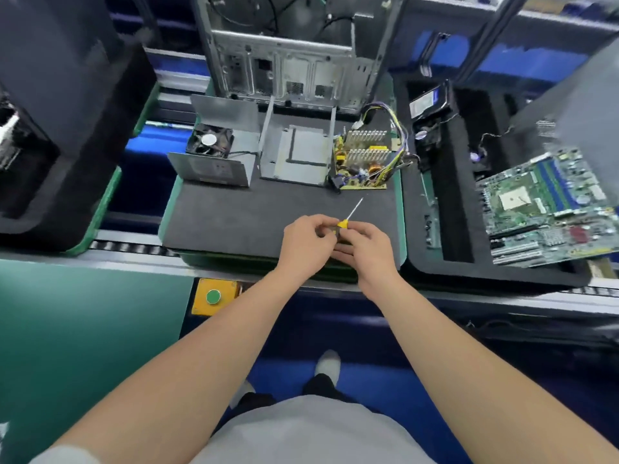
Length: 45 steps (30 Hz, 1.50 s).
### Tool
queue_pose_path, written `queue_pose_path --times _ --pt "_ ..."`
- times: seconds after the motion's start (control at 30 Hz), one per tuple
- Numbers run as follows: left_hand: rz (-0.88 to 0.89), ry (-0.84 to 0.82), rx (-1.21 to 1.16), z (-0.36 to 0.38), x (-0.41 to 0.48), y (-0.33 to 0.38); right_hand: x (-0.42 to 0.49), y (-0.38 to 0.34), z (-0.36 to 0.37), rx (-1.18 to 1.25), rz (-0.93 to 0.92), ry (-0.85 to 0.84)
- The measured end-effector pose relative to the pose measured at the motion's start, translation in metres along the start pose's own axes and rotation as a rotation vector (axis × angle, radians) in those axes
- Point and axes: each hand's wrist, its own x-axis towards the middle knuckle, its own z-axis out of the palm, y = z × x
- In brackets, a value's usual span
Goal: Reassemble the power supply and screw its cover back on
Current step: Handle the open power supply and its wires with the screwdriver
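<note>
The power supply lies in three parts at the back of a black foam mat (234,216). At the left is the grey cover (217,162) with its black fan (210,141). In the middle sits the open grey base shell (296,152). To the right is the circuit board (363,160) with heat sinks and a bundle of coloured wires (397,128). Over the mat's front edge, my right hand (363,244) and my left hand (306,241) meet on a small yellow-handled screwdriver (345,222). Its thin shaft points up and right toward the board.
An open metal computer case (288,61) stands behind the mat. A black tray (435,262) at the right holds a motherboard (549,202) and small parts. Another black tray (67,145) sits at the left. A yellow box with a green button (213,297) is mounted below the conveyor edge.
</note>
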Motion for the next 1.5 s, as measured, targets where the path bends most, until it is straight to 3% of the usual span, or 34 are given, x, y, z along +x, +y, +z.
queue_pose_path --times 0.37,0.57,1.0,1.5 --pt "-0.005 -0.066 0.096 0.059 0.030 0.036 0.035 -0.016 -0.058 -0.144 -0.005 0.190" --pt "-0.017 -0.031 0.154 0.069 0.039 0.039 0.049 -0.021 -0.061 -0.409 -0.082 0.256" --pt "-0.046 0.013 0.164 0.062 0.037 0.042 0.054 -0.033 -0.064 -0.506 -0.157 0.198" --pt "0.039 0.226 0.104 -0.028 0.069 0.049 0.069 -0.083 -0.005 -0.524 -0.405 0.090"
